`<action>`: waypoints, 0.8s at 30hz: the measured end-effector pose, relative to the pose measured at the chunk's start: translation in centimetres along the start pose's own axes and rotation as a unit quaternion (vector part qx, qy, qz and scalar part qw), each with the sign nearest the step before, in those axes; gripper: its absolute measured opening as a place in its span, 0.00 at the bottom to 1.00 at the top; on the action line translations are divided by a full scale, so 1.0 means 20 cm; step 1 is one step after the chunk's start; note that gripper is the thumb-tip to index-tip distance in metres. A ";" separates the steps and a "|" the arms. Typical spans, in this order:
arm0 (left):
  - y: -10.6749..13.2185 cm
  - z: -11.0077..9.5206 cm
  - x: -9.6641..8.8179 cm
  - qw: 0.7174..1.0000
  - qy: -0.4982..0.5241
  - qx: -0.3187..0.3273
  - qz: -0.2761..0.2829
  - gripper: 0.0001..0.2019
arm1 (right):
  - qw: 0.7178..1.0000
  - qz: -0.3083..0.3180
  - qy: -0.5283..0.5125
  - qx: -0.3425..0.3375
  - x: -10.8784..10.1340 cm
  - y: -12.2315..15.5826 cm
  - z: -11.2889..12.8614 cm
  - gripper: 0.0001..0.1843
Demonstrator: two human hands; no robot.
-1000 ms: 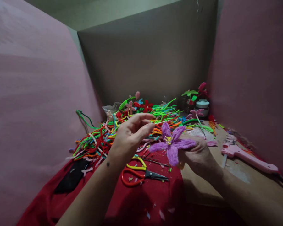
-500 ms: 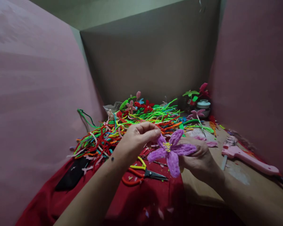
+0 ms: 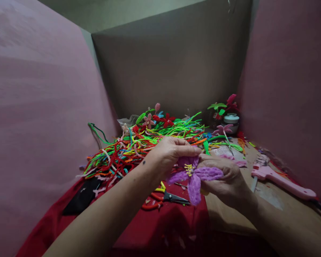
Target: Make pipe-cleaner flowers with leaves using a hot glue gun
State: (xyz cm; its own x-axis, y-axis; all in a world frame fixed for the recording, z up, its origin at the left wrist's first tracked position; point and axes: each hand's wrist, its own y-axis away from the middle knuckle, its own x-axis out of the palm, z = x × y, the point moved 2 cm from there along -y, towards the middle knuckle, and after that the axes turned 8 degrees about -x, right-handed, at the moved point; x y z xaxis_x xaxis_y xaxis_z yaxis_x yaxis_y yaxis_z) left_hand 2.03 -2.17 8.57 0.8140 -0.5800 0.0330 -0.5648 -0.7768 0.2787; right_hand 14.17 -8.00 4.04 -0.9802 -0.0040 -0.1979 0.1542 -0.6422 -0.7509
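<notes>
Passable: near edge of the table [image 3: 141, 233], between the forearms [image 3: 111, 200]. Obstructed: far edge by fuzzy-stem heap [image 3: 119, 153], right edge by glue gun [image 3: 285, 182].

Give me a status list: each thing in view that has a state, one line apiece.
Purple flower: petals spread, held up between both hands.
Left hand: pinching the upper petal.
Right hand: holding the flower, fingertips partly hidden.
Scissors: lying flat, handles partly hidden.
Pink glue gun: lying on its side, power unclear.
Jar: lidded.
Fuzzy stems: heaped, tangled.
Black slab: lying flat.
</notes>
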 end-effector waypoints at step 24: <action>-0.06 0.31 0.04 0.872 -0.279 0.340 -0.217 0.10 | 0.928 -0.241 -0.214 0.185 0.01 0.01 -0.22 0.08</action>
State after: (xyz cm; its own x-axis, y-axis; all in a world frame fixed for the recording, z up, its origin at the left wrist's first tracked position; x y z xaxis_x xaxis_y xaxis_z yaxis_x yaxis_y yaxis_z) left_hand 2.55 -3.22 2.24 0.8850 -0.0766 -0.4592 -0.3243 -0.8091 -0.4901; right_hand 14.54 -4.75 1.18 -0.8955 0.0984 0.4339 -0.2911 -0.8672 -0.4041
